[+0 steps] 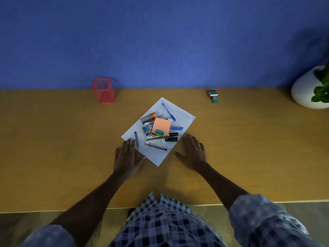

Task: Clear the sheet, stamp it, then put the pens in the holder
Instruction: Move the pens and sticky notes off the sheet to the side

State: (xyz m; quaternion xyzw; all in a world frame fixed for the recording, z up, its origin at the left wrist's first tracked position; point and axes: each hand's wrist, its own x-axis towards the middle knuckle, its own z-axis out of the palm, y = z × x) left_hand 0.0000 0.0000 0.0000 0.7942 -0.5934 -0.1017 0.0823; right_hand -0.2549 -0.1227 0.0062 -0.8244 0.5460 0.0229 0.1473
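A printed white sheet (185, 118) lies turned at an angle in the middle of the desk. On it is a heap of several pens and markers (162, 139), an orange sticky-note pad (161, 126), a blue eraser (159, 132) and a small teal sharpener (145, 129). A red mesh pen holder (103, 90) stands at the back left, with nothing seen inside it. A teal stamp (213, 96) lies at the back right. My left hand (125, 155) rests flat at the sheet's left edge, fingertips touching the paper. My right hand (193, 151) lies flat on the desk just right of the sheet.
The wooden desk (249, 148) meets a blue partition wall (160, 41) at the back. A white round pot with a green plant (304, 88) stands at the far right. The desk's front edge (53, 210) runs near my body.
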